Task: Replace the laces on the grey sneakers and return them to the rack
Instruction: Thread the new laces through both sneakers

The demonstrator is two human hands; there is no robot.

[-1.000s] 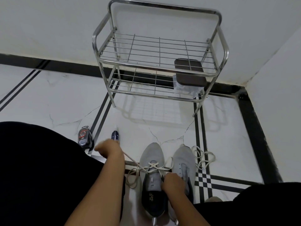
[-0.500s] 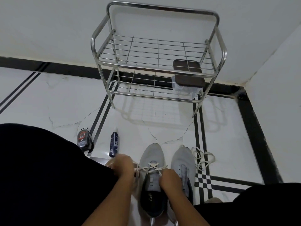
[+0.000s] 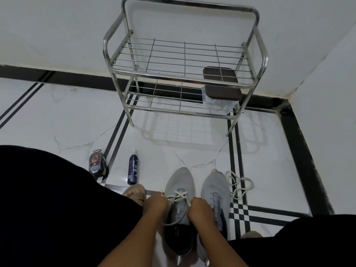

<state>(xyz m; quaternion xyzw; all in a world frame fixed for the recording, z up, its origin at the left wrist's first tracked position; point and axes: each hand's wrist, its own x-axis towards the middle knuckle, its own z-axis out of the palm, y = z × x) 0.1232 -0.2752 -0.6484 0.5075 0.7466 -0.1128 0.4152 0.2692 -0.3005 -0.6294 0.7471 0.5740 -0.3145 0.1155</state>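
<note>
Lacing occupies us on the left sneaker (image 3: 180, 191), which stands on the floor (image 3: 57, 112) between our knees, toe toward the rack (image 3: 185, 60), with the right sneaker (image 3: 215, 189) just beside it. A white lace (image 3: 180, 195) crosses the lower eyelets only. Our left hand (image 3: 156, 204) is curled and pinches one lace end at the shoe's left edge; our right hand (image 3: 200, 209) is curled on the other end beside the tongue.

We judge the main risk to be uneven pulling: if one hand draws harder, the ends come out unequal and the top eyelets run short. A twisted lace or a skipped eyelet would also force us to undo the crossings. The pinched tip could slip from our fingers and pull back through its hole.

The right sneaker shows bare eyelets, so half the work remains. A loose lace (image 3: 238, 183) lies in a tangle just beside it, and it could knot further if we drag it.

Further out, a dark spray bottle (image 3: 133, 169) and a small dark container (image 3: 96, 163) stand on the floor to our left, well apart from the path to the rack. On the rack's lower shelf a clear box with a brown lid (image 3: 221, 83) takes the right end; the left part must hold both shoes.
</note>
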